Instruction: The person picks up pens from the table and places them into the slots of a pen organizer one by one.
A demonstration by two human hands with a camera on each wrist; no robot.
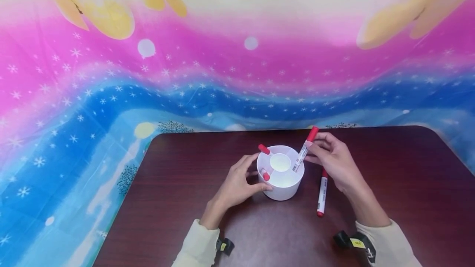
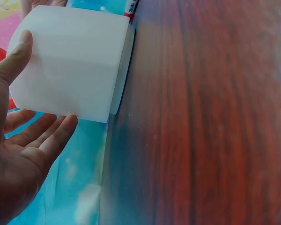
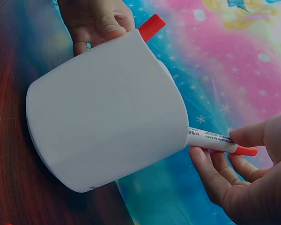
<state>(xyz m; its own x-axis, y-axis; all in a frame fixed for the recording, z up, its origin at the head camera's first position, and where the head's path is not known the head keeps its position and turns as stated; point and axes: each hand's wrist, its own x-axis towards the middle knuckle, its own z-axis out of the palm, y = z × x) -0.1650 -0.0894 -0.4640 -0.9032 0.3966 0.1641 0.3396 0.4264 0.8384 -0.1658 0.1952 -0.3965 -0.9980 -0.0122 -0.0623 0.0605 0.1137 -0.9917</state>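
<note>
Nearest, two pale sleeves (image 1: 389,244) with dark wrist straps (image 1: 356,241) reach in over the dark, wood-grained worktop (image 1: 163,213). A loose marker (image 1: 322,197), white with red ends, lies on it right of the container, its far end just beside the right hand.

The left hand (image 1: 237,180) grips the white container (image 1: 283,193) from the left, thumb on the near wall near the rim, fingers apart along the side. The right hand (image 1: 334,158) pinches the held marker (image 1: 302,151) between thumb and fingers; it tilts, red cap up and rightward, its lower end inside the rim on the right side. Two red-capped markers (image 1: 265,175) stand in the left part, around a round central cup (image 1: 280,162). Beyond the worktop hangs a pink-and-blue printed cloth (image 1: 237,77).
</note>
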